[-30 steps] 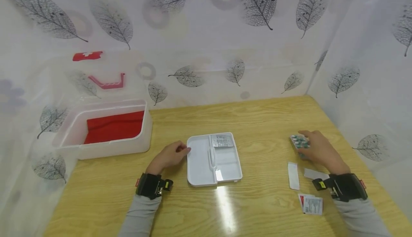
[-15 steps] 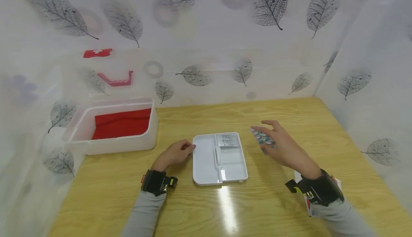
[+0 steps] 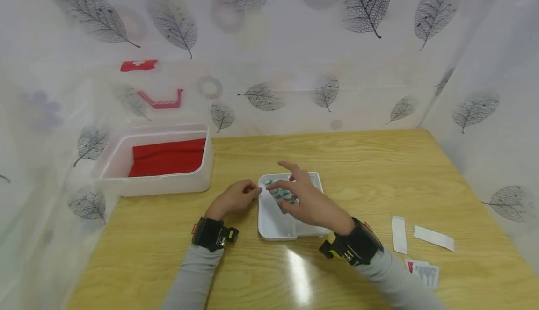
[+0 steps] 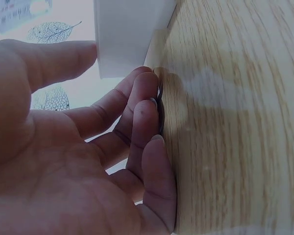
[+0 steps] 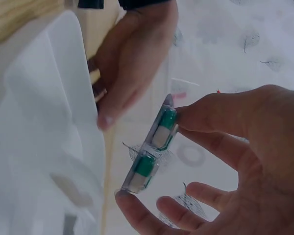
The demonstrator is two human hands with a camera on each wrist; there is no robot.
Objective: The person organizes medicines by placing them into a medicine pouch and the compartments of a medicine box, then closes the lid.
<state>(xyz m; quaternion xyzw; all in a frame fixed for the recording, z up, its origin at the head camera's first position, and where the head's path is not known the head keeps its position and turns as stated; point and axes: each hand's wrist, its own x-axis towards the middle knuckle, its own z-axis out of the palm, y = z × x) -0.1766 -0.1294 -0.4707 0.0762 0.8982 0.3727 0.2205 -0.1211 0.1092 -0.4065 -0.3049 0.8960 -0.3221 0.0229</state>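
Note:
My right hand (image 3: 313,202) pinches a blister pack (image 3: 280,192) of green-and-white capsules between thumb and fingertip. The right wrist view shows the capsule pack (image 5: 149,149) tilted, seen nearly edge-on. It is held over the left part of a white divided tray (image 3: 269,228), apart from the tray floor. My left hand (image 3: 236,198) rests on the table at the tray's left edge. In the left wrist view its relaxed fingers (image 4: 146,117) lie along the wood, and the thumb is at the tray's wall (image 4: 130,34). My right hand hides much of the tray's right half.
A translucent white box (image 3: 168,186) with red cloth (image 3: 168,158) inside stands at the back left. Two white paper strips (image 3: 399,234) and small sachets (image 3: 423,272) lie on the wooden table (image 3: 370,160) at the right. A leaf-printed curtain (image 3: 278,34) closes off the back.
My right hand has lifted the capsule blister pack from the table's right side and carried it left over the tray. My left hand stays at the tray's edge. The head view has shifted slightly.

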